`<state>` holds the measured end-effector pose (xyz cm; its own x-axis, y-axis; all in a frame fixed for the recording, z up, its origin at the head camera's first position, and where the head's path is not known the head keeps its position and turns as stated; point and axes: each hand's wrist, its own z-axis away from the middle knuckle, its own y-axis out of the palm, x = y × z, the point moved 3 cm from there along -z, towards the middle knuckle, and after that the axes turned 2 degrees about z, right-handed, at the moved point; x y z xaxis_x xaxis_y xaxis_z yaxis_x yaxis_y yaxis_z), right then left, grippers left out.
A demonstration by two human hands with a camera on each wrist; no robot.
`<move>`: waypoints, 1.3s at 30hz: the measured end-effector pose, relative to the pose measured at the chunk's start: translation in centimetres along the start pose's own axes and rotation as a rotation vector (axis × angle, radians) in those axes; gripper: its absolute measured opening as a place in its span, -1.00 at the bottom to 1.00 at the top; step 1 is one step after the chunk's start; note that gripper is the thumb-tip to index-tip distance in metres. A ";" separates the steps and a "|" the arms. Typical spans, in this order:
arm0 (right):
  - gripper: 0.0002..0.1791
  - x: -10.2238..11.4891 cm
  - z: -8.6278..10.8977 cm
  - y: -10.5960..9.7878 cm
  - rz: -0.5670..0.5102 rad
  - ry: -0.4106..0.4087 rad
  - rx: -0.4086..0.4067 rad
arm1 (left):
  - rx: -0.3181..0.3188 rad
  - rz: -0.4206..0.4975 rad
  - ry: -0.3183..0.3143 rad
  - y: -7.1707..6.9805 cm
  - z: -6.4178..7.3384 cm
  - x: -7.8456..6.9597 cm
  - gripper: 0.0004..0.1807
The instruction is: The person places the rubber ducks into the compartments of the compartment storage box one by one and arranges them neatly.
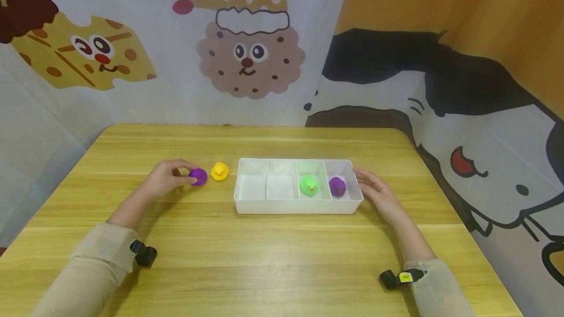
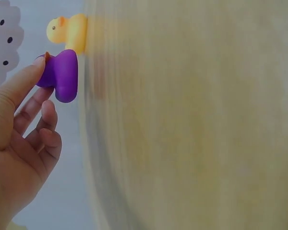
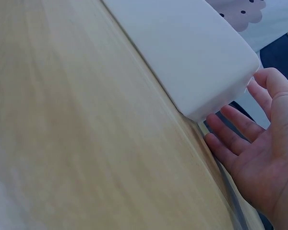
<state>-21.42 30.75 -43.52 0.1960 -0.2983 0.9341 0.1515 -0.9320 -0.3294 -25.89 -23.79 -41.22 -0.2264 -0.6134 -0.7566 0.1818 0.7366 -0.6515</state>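
My left hand point(image 1: 165, 177) pinches a purple rubber duck point(image 1: 200, 176) between thumb and fingers, left of the box. The left wrist view shows the thumb on the head of that duck point(image 2: 66, 76), by its small orange beak. A yellow rubber duck point(image 1: 220, 171) stands just to its right on the table. The white four-compartment box point(image 1: 282, 207) holds a green duck point(image 1: 309, 186) in the third compartment from the left and another purple duck point(image 1: 337, 187) in the rightmost. With loosely bent fingers, my right hand point(image 1: 381, 194) touches the right end of the box point(image 3: 182, 52).
The wooden table point(image 1: 264, 263) stretches toward me in front of the box. Behind it hangs a cartoon-printed curtain point(image 1: 167, 97). A small black camera point(image 1: 145, 254) sits on the left wrist, and another camera point(image 1: 389, 279) on the right.
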 end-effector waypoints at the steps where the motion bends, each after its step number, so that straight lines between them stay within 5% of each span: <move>1: -0.49 0.0 0.0 0.0 0.002 0.000 0.000 | -0.006 0.000 0.007 0.0 0.1 0.0 -0.64; 11: -0.48 -0.2 -0.1 0.0 0.018 0.003 -0.008 | -0.059 0.039 0.032 -0.6 1.1 -1.4 -0.62; 20: -0.48 0.0 -0.1 0.1 0.010 -0.004 -0.005 | -0.127 0.032 0.106 -0.9 1.7 -4.1 -0.65; 32: -0.48 -0.1 0.1 0.1 0.000 0.001 -0.002 | -0.152 0.102 0.243 0.8 2.0 -7.8 -0.68; 39: -0.48 -0.2 0.0 0.1 -0.005 0.002 -0.003 | -0.130 0.133 0.262 2.1 1.7 -9.2 -0.70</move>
<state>-21.47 30.73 -43.78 0.1930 -0.2945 0.9360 0.1490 -0.9340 -0.3247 -21.79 -17.09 -35.75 -0.4506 -0.4272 -0.7839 0.1066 0.8460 -0.5224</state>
